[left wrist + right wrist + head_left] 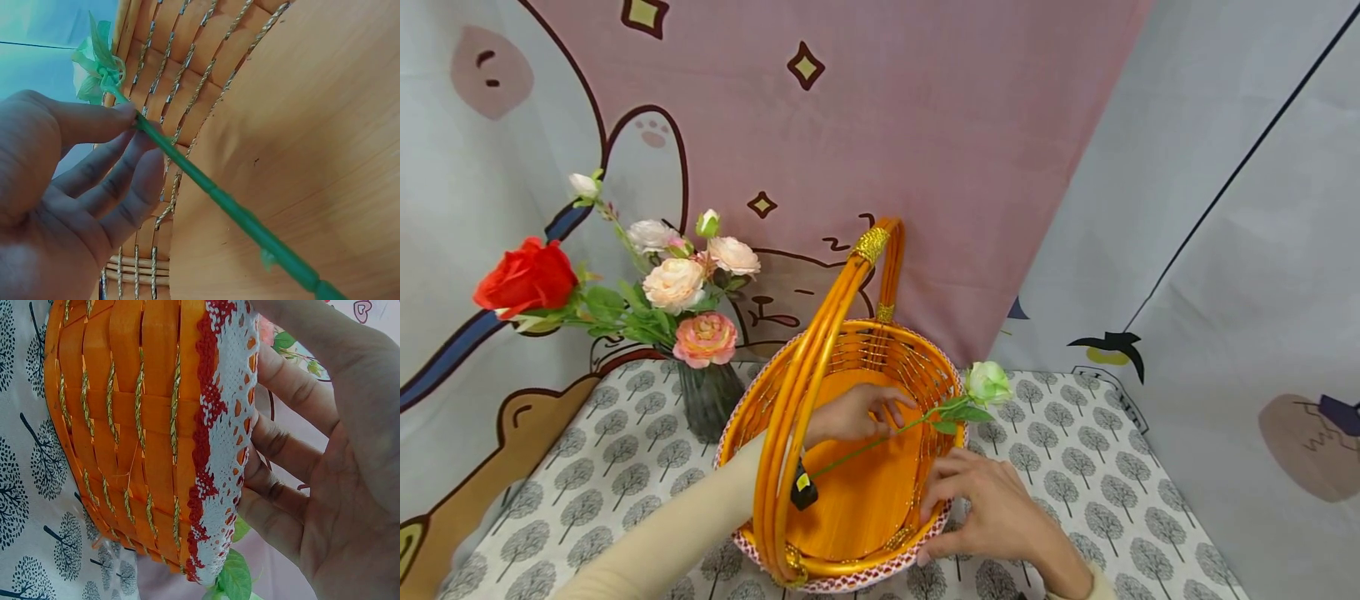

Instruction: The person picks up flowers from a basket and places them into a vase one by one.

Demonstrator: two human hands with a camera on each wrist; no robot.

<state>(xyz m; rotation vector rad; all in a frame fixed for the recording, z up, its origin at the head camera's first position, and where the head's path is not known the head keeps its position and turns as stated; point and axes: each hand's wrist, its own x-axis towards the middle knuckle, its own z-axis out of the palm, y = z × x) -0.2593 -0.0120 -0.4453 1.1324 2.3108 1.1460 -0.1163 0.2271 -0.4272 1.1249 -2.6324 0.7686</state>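
Observation:
An orange woven basket with a tall hooped handle and red-and-white lace edging stands on the table. Reaching under the handle, my left hand pinches the green stem of a pale green-white rose between thumb and fingers. The stem slants across the inside of the basket, while the bloom and its leaves hang over the right rim. My right hand holds the basket's front right rim, its fingers bent over the lace edging in the right wrist view.
Left of the basket, a dark grey ribbed vase holds a red rose and several pink and cream flowers. A tree-print cloth covers the table. Cartoon-print curtains hang behind and at the sides.

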